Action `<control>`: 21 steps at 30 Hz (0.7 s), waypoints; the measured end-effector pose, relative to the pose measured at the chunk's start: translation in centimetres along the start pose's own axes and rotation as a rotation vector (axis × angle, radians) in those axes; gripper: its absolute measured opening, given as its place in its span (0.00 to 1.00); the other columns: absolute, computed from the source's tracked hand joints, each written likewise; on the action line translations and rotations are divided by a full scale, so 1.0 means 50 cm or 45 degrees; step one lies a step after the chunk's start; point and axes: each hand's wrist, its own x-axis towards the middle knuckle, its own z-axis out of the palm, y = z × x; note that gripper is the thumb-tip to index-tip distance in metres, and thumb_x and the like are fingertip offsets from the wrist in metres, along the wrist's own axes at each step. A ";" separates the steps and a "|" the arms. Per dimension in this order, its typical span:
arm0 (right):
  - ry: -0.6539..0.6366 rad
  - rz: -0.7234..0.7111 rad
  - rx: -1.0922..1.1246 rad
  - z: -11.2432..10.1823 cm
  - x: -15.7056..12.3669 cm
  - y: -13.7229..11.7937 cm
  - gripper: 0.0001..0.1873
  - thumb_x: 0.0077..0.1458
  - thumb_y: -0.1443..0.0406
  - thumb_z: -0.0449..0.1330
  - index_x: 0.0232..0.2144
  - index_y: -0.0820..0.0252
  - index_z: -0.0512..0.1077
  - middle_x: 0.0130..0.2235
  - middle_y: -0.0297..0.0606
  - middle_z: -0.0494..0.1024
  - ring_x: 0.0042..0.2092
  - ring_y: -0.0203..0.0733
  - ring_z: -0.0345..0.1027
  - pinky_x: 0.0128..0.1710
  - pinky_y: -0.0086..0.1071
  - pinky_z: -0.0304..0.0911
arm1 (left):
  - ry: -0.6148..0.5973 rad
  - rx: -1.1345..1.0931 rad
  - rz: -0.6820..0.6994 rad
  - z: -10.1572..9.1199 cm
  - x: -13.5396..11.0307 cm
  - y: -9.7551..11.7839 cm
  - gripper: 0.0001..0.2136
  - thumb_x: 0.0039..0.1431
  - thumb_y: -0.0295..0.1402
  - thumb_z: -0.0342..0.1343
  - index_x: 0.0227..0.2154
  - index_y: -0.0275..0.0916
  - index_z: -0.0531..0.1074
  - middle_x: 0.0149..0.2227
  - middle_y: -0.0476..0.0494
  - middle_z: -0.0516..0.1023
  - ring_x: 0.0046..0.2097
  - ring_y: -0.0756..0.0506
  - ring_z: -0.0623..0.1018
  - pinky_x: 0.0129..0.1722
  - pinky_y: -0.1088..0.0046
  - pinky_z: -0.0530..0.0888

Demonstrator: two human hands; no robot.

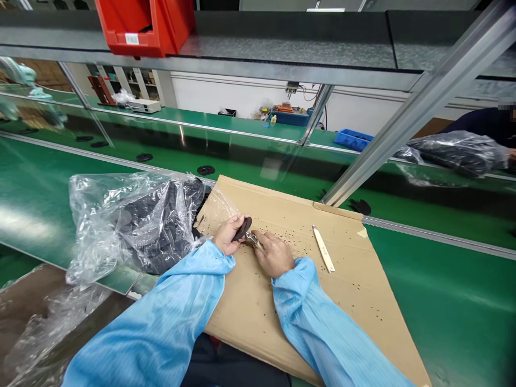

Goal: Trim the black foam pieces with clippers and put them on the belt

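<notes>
My left hand (228,235) is closed around a small dark round disc (243,228), held edge-up over a brown cardboard sheet (306,301). My right hand (275,252) grips a small metal tool (253,238) whose tip touches the disc's edge. Both arms wear light blue sleeves. Tiny dark trimmings are scattered over the cardboard around my hands. A clear plastic bag (133,223) full of dark parts lies just left of my left hand.
A pale flat stick (323,248) lies on the cardboard to the right. The green conveyor belt (455,301) runs behind, with dark discs (206,170) on it. A slanted aluminium post (407,115), a red bin (141,27) overhead, a blue tray (353,139), and another person's bag (455,152) at far right.
</notes>
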 end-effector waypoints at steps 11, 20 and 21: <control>0.130 0.354 1.701 0.018 0.011 0.046 0.28 0.51 0.50 0.60 0.48 0.61 0.69 0.35 0.42 0.76 0.35 0.47 0.71 0.37 0.41 0.68 | -0.065 -0.117 0.023 0.002 -0.002 0.005 0.15 0.48 0.34 0.66 0.36 0.36 0.68 0.26 0.52 0.71 0.21 0.55 0.68 0.18 0.80 0.61; 0.027 0.411 2.086 -0.037 0.027 0.059 0.17 0.44 0.56 0.67 0.30 0.58 0.65 0.22 0.28 0.62 0.23 0.35 0.59 0.22 0.28 0.57 | -0.044 -0.121 0.039 -0.004 0.023 -0.002 0.11 0.50 0.31 0.65 0.32 0.34 0.69 0.23 0.52 0.70 0.21 0.56 0.66 0.20 0.81 0.61; 0.144 0.354 1.928 -0.044 0.028 0.041 0.17 0.45 0.56 0.66 0.30 0.58 0.64 0.21 0.28 0.61 0.23 0.34 0.58 0.22 0.28 0.56 | -0.048 -0.097 0.022 -0.006 0.026 -0.003 0.12 0.49 0.32 0.66 0.32 0.34 0.69 0.20 0.54 0.67 0.19 0.57 0.64 0.19 0.81 0.59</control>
